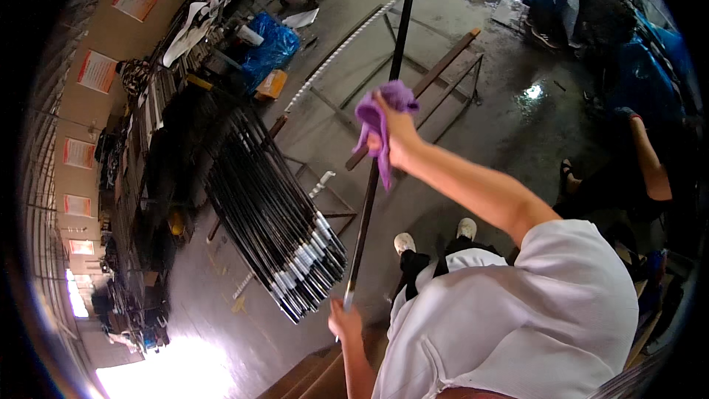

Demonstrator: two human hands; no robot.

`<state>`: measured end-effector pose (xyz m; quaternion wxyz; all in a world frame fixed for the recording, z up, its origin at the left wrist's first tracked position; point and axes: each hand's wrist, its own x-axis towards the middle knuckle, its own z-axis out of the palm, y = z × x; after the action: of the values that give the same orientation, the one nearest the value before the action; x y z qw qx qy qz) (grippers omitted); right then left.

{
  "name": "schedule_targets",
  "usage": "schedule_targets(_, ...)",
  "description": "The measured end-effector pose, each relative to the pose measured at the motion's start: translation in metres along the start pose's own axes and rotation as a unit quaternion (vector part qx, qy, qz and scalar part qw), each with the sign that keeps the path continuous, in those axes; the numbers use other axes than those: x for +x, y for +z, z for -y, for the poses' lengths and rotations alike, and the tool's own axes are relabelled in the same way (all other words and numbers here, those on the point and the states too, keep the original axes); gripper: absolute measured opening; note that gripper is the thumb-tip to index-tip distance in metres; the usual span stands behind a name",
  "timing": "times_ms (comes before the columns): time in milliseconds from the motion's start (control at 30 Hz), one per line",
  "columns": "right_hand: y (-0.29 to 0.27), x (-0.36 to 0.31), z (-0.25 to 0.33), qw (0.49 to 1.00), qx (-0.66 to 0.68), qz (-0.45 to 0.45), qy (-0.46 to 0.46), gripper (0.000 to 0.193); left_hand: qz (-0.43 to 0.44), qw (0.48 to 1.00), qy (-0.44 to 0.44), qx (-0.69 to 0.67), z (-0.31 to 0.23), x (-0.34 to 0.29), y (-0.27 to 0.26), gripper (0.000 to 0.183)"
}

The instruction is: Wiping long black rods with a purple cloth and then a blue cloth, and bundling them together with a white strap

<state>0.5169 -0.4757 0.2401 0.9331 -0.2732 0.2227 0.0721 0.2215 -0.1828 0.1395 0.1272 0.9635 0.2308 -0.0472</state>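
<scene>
A long black rod (366,223) runs from low in the picture up past the top edge. My left hand (346,320) is closed around its near end, where a silvery section shows. Farther up, my right hand (399,131), on an outstretched arm, grips a purple cloth (378,114) that is wrapped about the rod, with a loose corner hanging down. To the left lies a large bundle of similar black rods (255,192), side by side, with white and silver sections near their closer ends.
Metal frame stands (448,66) with bars wrapped in white sit on the grey floor beyond. A blue plastic bag (269,44) and a small cardboard box (272,85) lie past the bundle. At the right, another person's arm (650,159) and sandalled foot show.
</scene>
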Motion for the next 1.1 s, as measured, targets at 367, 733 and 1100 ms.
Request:
schedule_targets(367, -0.017, 0.116, 0.248, 0.984, -0.034, 0.090, -0.152, 0.027, -0.066, 0.994, -0.087, -0.001, 0.240, -0.148, 0.013, 0.017)
schedule_targets(733, -0.110, 0.088, 0.019, 0.977, -0.185, -0.084, -0.067, 0.022, -0.001, 0.950, -0.291, -0.117, 0.170, -0.009, 0.052, 0.038)
schedule_targets(1100, -0.184, -0.023, -0.056, 0.918, -0.291, -0.268, 0.032, 0.028, 0.008, 0.928, -0.349, -0.130, 0.230, 0.181, 0.103, 0.036)
